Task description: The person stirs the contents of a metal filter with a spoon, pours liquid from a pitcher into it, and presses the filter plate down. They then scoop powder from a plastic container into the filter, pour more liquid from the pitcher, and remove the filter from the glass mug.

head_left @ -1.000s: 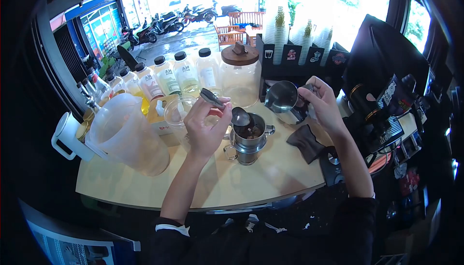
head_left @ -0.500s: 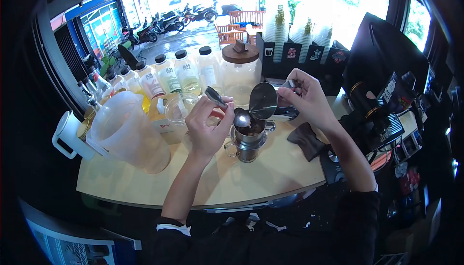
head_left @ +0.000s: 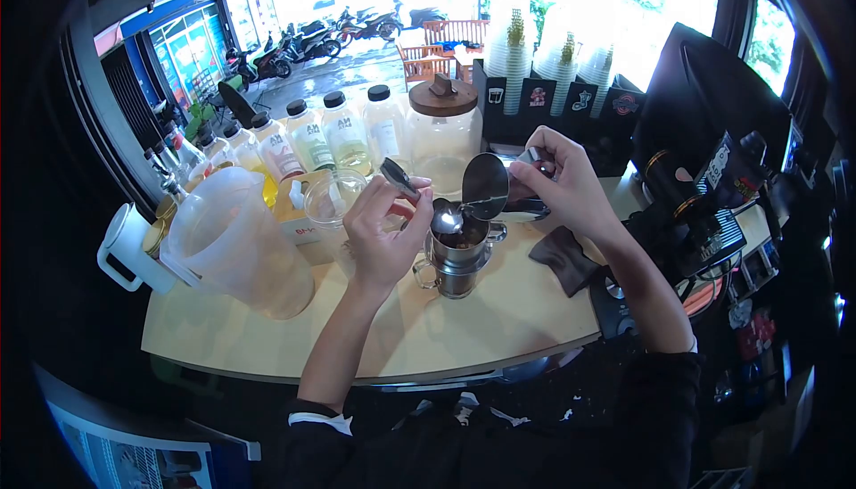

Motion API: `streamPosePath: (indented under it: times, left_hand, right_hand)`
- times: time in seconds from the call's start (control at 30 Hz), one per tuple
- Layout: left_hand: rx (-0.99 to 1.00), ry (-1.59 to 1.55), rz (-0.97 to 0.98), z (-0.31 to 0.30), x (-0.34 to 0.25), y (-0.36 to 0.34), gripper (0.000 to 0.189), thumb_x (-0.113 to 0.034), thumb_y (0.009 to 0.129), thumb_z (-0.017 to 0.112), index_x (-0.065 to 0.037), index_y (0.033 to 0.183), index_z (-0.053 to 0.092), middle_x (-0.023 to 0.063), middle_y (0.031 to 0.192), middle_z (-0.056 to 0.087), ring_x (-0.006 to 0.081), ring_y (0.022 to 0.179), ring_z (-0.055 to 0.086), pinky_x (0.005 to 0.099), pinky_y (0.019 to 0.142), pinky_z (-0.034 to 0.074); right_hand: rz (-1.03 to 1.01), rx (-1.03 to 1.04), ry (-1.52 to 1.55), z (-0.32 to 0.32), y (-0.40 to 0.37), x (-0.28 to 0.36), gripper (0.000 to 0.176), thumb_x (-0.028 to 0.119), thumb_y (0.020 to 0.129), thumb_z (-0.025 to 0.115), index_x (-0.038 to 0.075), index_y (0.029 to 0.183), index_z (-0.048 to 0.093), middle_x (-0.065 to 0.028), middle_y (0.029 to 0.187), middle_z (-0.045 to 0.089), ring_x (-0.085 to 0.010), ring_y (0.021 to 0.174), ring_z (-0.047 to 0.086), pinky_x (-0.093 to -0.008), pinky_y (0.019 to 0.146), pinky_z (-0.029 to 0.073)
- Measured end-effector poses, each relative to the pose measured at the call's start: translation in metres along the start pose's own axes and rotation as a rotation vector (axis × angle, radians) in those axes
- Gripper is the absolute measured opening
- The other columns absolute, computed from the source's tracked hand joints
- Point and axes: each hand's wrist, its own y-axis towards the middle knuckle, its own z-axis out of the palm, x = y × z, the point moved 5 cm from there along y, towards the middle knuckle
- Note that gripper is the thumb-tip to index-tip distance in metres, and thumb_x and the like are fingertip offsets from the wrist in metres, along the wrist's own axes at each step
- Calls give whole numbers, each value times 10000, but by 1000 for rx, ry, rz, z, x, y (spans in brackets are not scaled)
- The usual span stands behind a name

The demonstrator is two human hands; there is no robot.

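A metal filter cup (head_left: 459, 259) stands upright on a glass cup (head_left: 428, 275) near the middle of the counter, with dark contents inside. My left hand (head_left: 385, 229) is closed on a spoon (head_left: 448, 218), its shiny bowl over the filter's rim. A small dark object sticks up from the same fingers; I cannot tell whether it is the spoon's handle. To the right, my right hand (head_left: 563, 172) grips the handle of a metal pitcher (head_left: 487, 188), which is tilted with its mouth towards the spoon.
A large plastic jug (head_left: 241, 248) and a white pitcher (head_left: 134, 244) stand at the left. Capped bottles (head_left: 343, 137), a wooden-lidded jar (head_left: 443, 137) and stacked cups (head_left: 508, 61) line the back. A dark cloth (head_left: 564, 260) lies right of the filter, before a black machine (head_left: 704, 106).
The pitcher has shifted very slightly left and the spoon's bowl has tilted a little. Both hands have barely moved.
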Motion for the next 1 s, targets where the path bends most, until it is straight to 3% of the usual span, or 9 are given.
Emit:
streamPosePath:
  times: [1.0]
  left_hand:
    - [-32, 81, 123, -12, -6, 5, 146, 40, 763, 677, -11, 899, 677, 57, 786, 632, 111, 672, 629, 219, 506, 495]
  right_hand:
    - [-8, -25, -95, 8, 9, 0, 174, 5, 874, 590, -7, 805, 430, 35, 722, 397, -5, 684, 474, -195, 641, 583]
